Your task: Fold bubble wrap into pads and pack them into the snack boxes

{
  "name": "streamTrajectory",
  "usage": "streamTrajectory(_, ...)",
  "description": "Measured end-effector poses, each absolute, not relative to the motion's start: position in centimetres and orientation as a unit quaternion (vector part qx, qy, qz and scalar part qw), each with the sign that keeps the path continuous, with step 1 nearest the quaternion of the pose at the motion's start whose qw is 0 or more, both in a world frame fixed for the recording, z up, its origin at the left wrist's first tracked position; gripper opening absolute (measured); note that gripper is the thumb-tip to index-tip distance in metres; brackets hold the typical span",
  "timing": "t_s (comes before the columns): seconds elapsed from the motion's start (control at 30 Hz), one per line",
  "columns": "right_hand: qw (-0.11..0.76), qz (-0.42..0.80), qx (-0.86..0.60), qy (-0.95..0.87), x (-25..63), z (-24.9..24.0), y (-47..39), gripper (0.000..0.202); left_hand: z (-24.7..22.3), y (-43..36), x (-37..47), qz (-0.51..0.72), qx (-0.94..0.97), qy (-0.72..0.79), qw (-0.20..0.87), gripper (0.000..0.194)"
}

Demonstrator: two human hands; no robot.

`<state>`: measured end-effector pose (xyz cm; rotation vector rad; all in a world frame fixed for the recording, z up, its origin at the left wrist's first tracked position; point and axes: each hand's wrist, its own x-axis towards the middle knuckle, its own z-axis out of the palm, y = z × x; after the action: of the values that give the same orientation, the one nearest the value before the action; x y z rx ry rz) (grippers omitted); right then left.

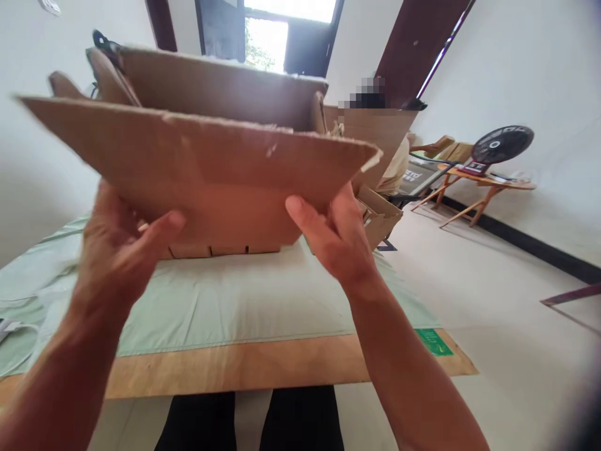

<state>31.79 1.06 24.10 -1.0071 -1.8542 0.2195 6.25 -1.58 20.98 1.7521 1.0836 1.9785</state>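
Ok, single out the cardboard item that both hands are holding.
The wide open box, nearest the camera: the left hand and right hand grip its near side. The other cardboard lies farther off at right, in neither hand's grip.

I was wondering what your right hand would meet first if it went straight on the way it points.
Most likely the cardboard box, since the right hand is touching it; depth past its near side is hard to judge.
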Motion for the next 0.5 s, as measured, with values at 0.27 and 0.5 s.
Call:
streamTrajectory(0.27, 0.522, 0.148, -0.561, -0.625, 41.8, 14.6, -2.8, 0.059, 10.9, -0.6, 16.5, 0.570, 0.596, 0.395, 0.404, 0.080)
streamTrajectory(0.5, 0.467, 0.182, -0.697, -0.512, 47.0, 3.7, -10.3, 0.096, 4.9, 3.7, 19.1, 0.473, 0.643, 0.389, 0.460, 0.071)
